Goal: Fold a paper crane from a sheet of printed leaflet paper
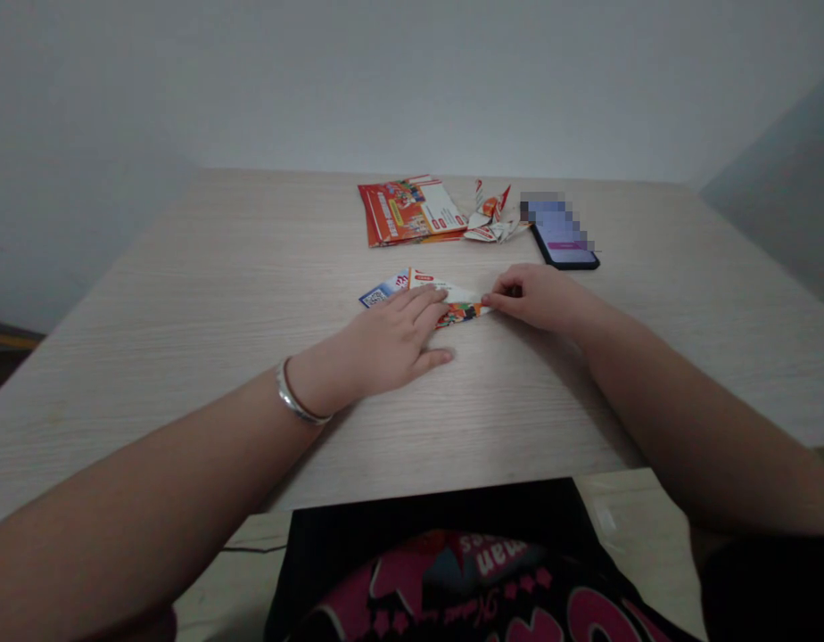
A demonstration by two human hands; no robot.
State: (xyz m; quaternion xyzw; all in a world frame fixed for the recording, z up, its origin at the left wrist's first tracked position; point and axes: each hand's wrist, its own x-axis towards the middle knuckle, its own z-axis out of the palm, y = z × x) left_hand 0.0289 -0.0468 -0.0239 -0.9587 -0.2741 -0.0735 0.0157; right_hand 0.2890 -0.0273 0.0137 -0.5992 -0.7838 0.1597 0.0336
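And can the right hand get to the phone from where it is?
Probably yes: the phone lies just past the right hand, and nothing seems to stand between them, though that hand is pinching the folded paper.

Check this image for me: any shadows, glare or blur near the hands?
Head view: dim, soft light; a shadow on the table beneath the right forearm; a small highlight on the bracelet; small print on the folded paper too soft to read; blocky pixels over part of the phone.
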